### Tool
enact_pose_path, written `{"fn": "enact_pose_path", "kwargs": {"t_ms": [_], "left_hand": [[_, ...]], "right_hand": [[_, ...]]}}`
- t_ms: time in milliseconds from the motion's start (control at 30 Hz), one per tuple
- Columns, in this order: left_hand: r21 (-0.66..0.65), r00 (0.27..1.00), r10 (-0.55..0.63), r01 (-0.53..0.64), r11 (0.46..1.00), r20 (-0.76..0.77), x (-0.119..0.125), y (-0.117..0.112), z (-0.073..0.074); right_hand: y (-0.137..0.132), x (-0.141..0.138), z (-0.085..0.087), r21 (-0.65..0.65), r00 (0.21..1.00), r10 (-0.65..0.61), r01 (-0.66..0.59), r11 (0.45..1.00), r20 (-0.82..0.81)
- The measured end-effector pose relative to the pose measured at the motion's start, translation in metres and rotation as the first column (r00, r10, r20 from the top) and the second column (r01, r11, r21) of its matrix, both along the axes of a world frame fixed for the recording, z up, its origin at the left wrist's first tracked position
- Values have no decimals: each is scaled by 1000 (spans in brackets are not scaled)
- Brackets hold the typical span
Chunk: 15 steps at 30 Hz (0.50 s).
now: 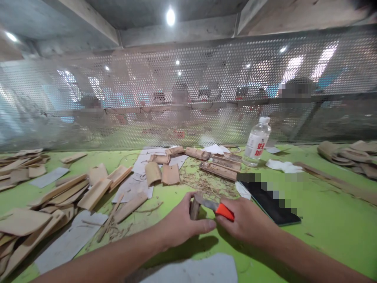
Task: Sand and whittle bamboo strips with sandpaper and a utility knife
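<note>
My left hand (188, 224) is closed around a small piece of bamboo (194, 208), held tilted up above the green table (332, 239). In my right hand (244, 220) is a knife with an orange-red handle (225, 212). Its grey blade (208, 203) points left and meets the upper part of the bamboo piece. Just beyond both hands, brown shavings (203, 182) lie scattered. Part of the bamboo piece is hidden behind my left fingers.
Split bamboo pieces (94, 194) are piled at the left, with more (219, 171) behind my hands. A dark tablet-like slab (271, 200) lies right of centre, near a clear bottle (257, 143). Perforated mesh (147, 86) stands along the back edge; more pieces (350, 155) lie far right.
</note>
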<state>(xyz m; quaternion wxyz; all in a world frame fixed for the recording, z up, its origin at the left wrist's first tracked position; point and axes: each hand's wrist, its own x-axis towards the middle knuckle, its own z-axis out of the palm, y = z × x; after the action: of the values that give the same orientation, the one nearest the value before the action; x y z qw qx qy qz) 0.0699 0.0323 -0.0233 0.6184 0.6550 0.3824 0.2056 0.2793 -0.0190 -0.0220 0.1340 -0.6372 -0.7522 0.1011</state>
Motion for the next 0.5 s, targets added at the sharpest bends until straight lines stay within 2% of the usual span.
{"fn": "enact_pose_path", "kwargs": {"t_ms": [167, 333, 500], "left_hand": [[-71, 994, -7, 15, 997, 112, 1, -3, -3], [23, 999, -3, 2, 1000, 32, 2, -11, 0], [66, 998, 69, -68, 995, -4, 6, -13, -3]], "right_hand": [[-6, -12, -3, -62, 996, 61, -57, 996, 70], [-3, -10, -3, -110, 984, 23, -4, 994, 174], [1, -12, -1, -96, 979, 3, 17, 995, 204]]}}
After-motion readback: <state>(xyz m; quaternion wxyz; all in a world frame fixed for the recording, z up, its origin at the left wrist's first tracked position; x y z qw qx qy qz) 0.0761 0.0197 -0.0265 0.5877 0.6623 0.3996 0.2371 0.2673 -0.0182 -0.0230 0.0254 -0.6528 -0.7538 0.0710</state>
